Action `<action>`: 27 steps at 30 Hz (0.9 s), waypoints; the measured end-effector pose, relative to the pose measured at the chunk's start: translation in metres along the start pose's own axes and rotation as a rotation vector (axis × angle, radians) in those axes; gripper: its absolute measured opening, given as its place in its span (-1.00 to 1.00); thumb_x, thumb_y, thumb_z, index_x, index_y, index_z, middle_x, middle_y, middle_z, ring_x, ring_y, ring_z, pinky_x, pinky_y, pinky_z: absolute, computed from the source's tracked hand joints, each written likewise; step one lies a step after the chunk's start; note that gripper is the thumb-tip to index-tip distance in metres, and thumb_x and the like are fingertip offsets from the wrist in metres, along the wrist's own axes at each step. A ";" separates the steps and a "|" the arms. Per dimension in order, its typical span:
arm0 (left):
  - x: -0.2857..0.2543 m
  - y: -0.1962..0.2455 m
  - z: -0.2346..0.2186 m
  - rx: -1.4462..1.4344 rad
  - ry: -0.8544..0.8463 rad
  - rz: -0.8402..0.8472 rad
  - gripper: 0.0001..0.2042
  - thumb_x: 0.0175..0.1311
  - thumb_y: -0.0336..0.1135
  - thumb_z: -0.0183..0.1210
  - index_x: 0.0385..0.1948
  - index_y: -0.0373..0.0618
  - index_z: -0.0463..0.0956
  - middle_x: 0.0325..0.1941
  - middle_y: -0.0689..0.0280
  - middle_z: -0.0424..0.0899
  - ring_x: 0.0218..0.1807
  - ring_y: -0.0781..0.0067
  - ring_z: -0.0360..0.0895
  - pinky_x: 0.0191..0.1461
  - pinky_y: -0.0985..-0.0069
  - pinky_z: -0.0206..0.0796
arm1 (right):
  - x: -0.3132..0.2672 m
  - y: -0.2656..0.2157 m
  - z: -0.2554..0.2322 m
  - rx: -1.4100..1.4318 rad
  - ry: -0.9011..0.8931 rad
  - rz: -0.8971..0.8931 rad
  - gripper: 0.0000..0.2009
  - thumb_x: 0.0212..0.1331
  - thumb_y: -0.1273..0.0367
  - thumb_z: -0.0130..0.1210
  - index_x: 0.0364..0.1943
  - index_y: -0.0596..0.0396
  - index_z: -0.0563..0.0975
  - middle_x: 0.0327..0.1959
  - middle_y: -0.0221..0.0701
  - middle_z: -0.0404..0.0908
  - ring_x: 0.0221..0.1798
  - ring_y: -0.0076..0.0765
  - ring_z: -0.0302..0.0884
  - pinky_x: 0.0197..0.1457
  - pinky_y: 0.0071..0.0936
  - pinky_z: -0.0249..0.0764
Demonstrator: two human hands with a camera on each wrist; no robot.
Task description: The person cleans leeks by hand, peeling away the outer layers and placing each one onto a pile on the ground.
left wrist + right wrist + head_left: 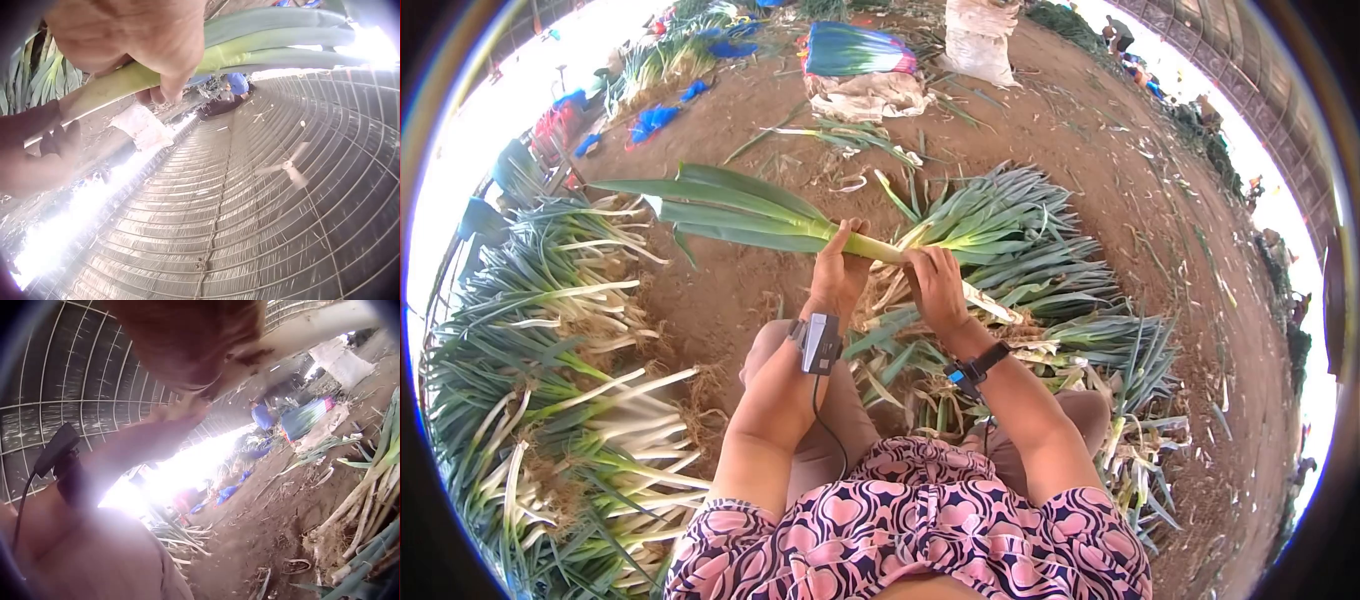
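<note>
A single leek (740, 212) is held up in front of the lap, its broad green leaves pointing left and its pale root end (992, 302) toward the lower right. My left hand (840, 272) grips it just below where the leaves fan out, fingers wrapped round the stalk in the left wrist view. Farther down the pale shaft (312, 326), my right hand (937, 290) curls round it. Both hands are a short way apart on the stalk. Beyond the right hand lies a pile of leeks (1020, 225), with green tops spread out.
A long heap of leeks (530, 330) lies on the left, white ends facing inward. Leaf scraps (1135, 450) lie to the right of the knees. Ahead on the soil are a wrapped leek bundle (860, 50) and a white sack (980, 42).
</note>
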State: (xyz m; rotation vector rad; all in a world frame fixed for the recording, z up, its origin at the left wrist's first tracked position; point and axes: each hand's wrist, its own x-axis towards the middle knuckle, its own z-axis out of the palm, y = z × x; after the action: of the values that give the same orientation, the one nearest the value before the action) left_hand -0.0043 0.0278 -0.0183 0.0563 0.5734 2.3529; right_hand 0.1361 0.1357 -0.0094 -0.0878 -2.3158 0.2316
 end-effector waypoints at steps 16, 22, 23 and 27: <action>0.004 0.004 -0.005 -0.099 0.012 0.062 -0.90 0.25 -0.37 0.12 -0.30 0.01 0.38 -0.32 0.36 0.54 -0.09 0.38 0.47 0.11 0.22 0.30 | -0.006 0.000 -0.035 0.022 0.049 0.047 -0.66 0.00 0.37 0.20 -0.09 0.00 0.47 -0.04 -0.36 0.46 0.01 -0.12 0.35 0.05 -0.21 0.24; 0.008 0.003 -0.005 -0.036 -0.040 0.054 -0.89 0.22 -0.37 0.15 -0.32 0.02 0.39 -0.31 0.37 0.53 -0.07 0.37 0.46 0.12 0.18 0.27 | 0.002 0.033 -0.019 0.196 -0.075 0.105 -0.71 -0.03 0.45 0.23 -0.16 0.03 0.53 -0.14 -0.36 0.51 -0.09 -0.13 0.41 -0.06 -0.24 0.35; 0.007 0.004 -0.003 -0.038 -0.039 0.050 -0.90 0.22 -0.36 0.16 -0.33 0.02 0.39 -0.31 0.38 0.53 -0.07 0.38 0.46 0.10 0.18 0.27 | 0.004 0.029 -0.021 0.184 -0.029 0.074 -0.75 -0.02 0.41 0.23 -0.19 0.01 0.56 -0.19 -0.41 0.50 -0.15 -0.19 0.40 -0.14 -0.30 0.39; -0.008 0.004 0.010 -0.008 -0.003 0.032 -0.89 0.20 -0.36 0.18 -0.36 0.01 0.40 -0.30 0.37 0.54 -0.08 0.37 0.46 0.05 0.20 0.30 | 0.005 0.016 -0.026 0.135 -0.013 0.029 -0.86 0.00 0.44 0.20 -0.32 0.06 0.54 -0.31 -0.40 0.46 -0.22 -0.17 0.38 -0.18 -0.27 0.37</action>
State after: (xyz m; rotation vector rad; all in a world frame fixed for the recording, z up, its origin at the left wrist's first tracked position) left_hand 0.0014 0.0242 -0.0068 0.0659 0.5649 2.3855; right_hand 0.1517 0.1560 0.0089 -0.0519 -2.3067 0.4028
